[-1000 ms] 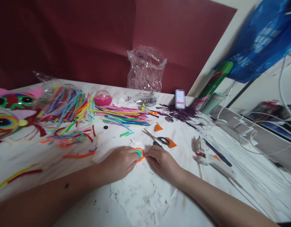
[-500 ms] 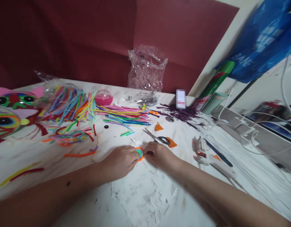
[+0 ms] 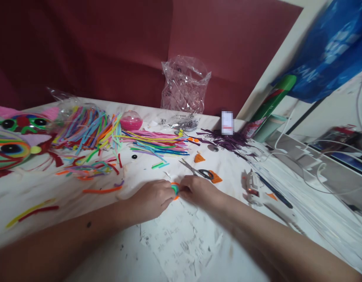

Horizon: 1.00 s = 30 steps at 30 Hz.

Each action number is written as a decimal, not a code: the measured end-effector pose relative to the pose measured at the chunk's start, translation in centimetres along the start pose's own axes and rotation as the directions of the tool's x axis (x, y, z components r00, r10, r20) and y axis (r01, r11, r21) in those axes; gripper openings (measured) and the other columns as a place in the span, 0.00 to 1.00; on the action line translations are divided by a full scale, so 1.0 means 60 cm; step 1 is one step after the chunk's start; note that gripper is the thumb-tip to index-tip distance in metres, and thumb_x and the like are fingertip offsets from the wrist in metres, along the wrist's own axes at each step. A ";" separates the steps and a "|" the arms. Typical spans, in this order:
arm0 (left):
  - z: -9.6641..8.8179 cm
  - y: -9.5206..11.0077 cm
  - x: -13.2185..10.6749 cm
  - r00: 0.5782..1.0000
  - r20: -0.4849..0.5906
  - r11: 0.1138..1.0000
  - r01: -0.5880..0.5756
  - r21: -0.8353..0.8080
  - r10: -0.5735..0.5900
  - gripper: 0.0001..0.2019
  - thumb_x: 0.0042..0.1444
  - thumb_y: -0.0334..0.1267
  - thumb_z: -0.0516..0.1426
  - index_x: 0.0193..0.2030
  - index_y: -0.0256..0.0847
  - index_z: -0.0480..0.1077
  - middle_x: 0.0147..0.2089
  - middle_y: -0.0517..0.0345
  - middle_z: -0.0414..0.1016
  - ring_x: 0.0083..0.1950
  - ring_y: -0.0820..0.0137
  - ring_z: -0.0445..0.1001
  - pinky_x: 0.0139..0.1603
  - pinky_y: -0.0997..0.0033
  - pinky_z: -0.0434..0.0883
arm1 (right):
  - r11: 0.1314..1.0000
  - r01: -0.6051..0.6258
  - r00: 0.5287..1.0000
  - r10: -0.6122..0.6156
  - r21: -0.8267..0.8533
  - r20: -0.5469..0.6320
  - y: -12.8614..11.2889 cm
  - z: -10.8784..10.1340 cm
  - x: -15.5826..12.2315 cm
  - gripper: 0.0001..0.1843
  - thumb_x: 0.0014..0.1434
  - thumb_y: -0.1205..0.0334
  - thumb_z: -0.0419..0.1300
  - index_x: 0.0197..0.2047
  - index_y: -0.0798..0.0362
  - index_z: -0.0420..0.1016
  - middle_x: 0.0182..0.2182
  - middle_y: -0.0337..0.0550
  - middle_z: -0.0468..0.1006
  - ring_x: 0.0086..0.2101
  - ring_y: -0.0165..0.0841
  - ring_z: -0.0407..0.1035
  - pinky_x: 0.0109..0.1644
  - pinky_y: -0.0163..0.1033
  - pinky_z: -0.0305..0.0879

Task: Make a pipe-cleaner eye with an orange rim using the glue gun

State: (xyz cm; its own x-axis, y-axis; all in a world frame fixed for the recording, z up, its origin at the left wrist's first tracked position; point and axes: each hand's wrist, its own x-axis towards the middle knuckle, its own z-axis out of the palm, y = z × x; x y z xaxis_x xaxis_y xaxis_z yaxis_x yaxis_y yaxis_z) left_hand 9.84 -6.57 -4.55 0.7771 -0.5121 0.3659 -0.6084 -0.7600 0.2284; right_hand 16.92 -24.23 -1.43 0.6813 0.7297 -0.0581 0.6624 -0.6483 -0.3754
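Observation:
Between my two hands is a small coil of pipe cleaner (image 3: 175,189), orange on the outside with green and blue inside. My left hand (image 3: 157,197) is closed on its left side. My right hand (image 3: 197,190) pinches its right edge, fingertips close to those of the left. The fingers cover much of the coil. Just beyond the right hand lie scissors (image 3: 195,170) with dark handles, their blades pointing away to the left. An orange piece (image 3: 216,177) sits by the handles and another orange piece (image 3: 199,157) farther back. Under the hands a marked paper sheet (image 3: 183,243) is spread.
Bundled pipe cleaners (image 3: 83,129) and loose pipe cleaners (image 3: 160,143) lie at the back left. Colourful face crafts (image 3: 13,150) are at far left. A glue gun (image 3: 253,188) rests at right, near white cables (image 3: 319,172). A clear plastic bag (image 3: 185,86) stands behind.
The view has shifted slightly, so the tabletop things appear a little farther right. Both hands stay on the coil, and the right fingers sit slightly nearer to the left ones.

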 end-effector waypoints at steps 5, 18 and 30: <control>0.000 0.000 0.002 0.999 -0.005 0.998 0.054 -0.035 -0.054 0.09 0.59 0.28 0.51 0.28 0.39 0.65 0.29 0.61 0.63 0.30 0.72 0.63 0.30 0.73 0.59 | 0.999 -0.029 0.999 0.030 -0.039 0.019 -0.005 -0.001 0.001 0.04 0.52 0.67 0.59 0.30 0.54 0.75 0.30 0.40 0.76 0.30 0.29 0.67 0.30 0.31 0.55; -0.033 -0.021 0.004 0.913 0.092 0.868 0.407 -0.284 -0.398 0.04 0.47 0.28 0.56 0.30 0.39 0.68 0.28 0.64 0.67 0.28 0.73 0.67 0.27 0.77 0.62 | 0.998 -0.026 1.000 0.025 -0.062 -0.012 0.002 0.008 0.001 0.03 0.53 0.65 0.59 0.29 0.53 0.73 0.28 0.39 0.75 0.28 0.28 0.65 0.27 0.31 0.50; -0.015 -0.012 0.005 0.922 0.088 0.898 0.386 -0.212 -0.376 0.09 0.46 0.26 0.56 0.33 0.41 0.69 0.30 0.65 0.69 0.32 0.73 0.69 0.31 0.77 0.63 | 0.999 -0.010 0.999 0.009 -0.045 -0.033 0.003 0.009 -0.002 0.03 0.53 0.64 0.60 0.29 0.53 0.74 0.28 0.40 0.75 0.29 0.30 0.66 0.28 0.32 0.52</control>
State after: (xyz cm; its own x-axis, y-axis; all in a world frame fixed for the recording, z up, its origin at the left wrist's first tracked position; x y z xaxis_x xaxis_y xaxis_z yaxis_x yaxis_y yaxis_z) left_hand 10.36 -5.85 -3.79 0.9597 -0.2221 0.1720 -0.2803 -0.7951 0.5378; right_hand 16.79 -24.30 -2.01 0.6970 0.7164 -0.0312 0.6687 -0.6650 -0.3325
